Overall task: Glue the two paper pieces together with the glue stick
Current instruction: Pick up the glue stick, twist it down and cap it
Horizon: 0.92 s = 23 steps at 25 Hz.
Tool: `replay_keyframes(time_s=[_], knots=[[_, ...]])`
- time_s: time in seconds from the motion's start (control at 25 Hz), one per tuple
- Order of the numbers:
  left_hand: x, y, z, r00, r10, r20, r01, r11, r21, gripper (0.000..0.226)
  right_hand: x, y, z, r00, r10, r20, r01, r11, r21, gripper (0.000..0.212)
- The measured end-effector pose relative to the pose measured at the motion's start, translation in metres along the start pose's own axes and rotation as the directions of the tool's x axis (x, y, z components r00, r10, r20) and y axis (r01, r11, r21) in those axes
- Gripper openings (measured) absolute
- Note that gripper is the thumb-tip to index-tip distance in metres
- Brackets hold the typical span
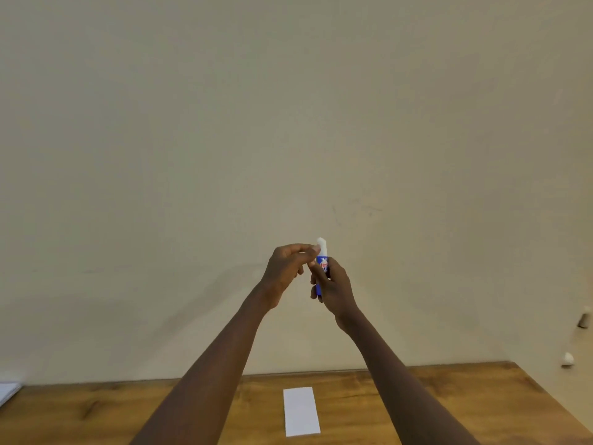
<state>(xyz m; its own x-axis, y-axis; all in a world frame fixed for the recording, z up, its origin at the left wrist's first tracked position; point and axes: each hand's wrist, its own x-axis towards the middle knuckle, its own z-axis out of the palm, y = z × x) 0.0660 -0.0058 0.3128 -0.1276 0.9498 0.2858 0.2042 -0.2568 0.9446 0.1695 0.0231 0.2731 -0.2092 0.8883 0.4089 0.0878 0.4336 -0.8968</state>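
My right hand (333,287) holds a blue and white glue stick (322,264) upright in the air, well above the table. Fingers of my left hand (287,271) pinch the white cap at the top of the glue stick. A white rectangular paper piece (301,411) lies flat on the wooden table (449,409), below and between my forearms. I see only this one paper piece; whether a second lies under it I cannot tell.
A plain beige wall fills most of the view behind my hands. The corner of a white sheet (8,391) shows at the table's far left edge. Two small pale objects (567,359) are on the wall at the right.
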Motion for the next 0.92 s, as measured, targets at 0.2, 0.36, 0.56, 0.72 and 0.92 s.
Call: replay_keyframes(time_s=[0.2,0.36,0.56,0.72,0.92], knots=[[-0.008,0.023,-0.014,0.994,0.067,-0.087,-0.070,0.997,-0.043,0.021,-0.003,-0.034,0.010,0.988,-0.136,0.069,0.132,0.990,0.051,0.010],[-0.005,0.054,-0.030,0.985,0.149,-0.091,-0.167,0.954,-0.248,0.015,-0.003,-0.059,0.003,0.968,0.019,0.251,-0.144,0.858,0.492,0.046],[0.001,0.084,-0.037,0.978,0.203,-0.038,-0.207,0.953,-0.223,0.023,0.002,-0.091,0.008,0.930,0.191,0.313,-0.361,0.627,0.691,0.052],[0.002,0.095,-0.035,0.969,0.232,-0.084,-0.243,0.957,-0.159,0.024,0.001,-0.101,0.028,0.990,0.119,0.072,-0.130,0.609,0.782,0.038],[0.001,0.097,-0.026,0.937,0.254,-0.241,-0.272,0.961,-0.043,0.028,-0.003,-0.098,0.039,0.961,-0.059,-0.270,0.190,0.850,0.491,0.035]])
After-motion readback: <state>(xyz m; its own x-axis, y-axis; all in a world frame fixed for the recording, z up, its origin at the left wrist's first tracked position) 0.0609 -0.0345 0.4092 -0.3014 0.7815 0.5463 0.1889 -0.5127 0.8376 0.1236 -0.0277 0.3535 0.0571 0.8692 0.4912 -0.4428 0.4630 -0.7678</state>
